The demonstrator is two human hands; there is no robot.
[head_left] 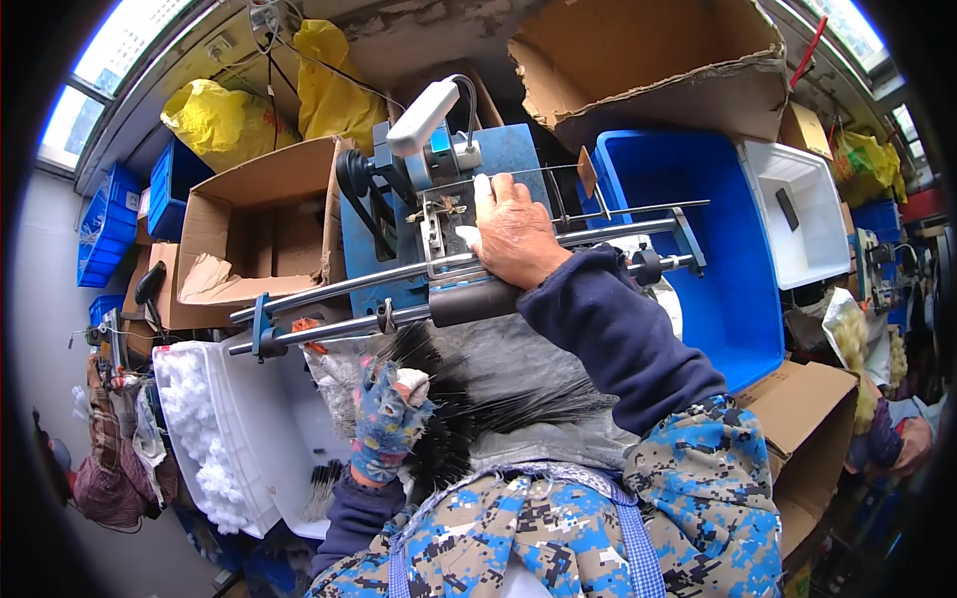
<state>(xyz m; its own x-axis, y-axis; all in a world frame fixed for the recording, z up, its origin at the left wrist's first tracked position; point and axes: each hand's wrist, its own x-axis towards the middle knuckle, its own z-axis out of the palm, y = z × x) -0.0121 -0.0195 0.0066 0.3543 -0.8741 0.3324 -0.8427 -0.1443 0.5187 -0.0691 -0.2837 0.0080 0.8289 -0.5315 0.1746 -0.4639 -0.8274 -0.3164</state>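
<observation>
two hands at work: right hand (513,234) lies fingers together, flat on the blue machine (498,159) above the rails (399,274), while gloved left hand (387,419) pinches black bristles (469,399) just beside its fingertips; judged best fed in small, even tufts.

Cluttered workshop, blue machine (439,214), crates (698,239), cartons (259,229)

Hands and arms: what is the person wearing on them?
The left hand wears a blue patterned fingerless glove, with a white wrap on one fingertip. The right hand is bare except for white wraps on two fingertips. Both arms have dark navy sleeves, and blue, white and tan camouflage oversleeves cover the upper parts.
</observation>
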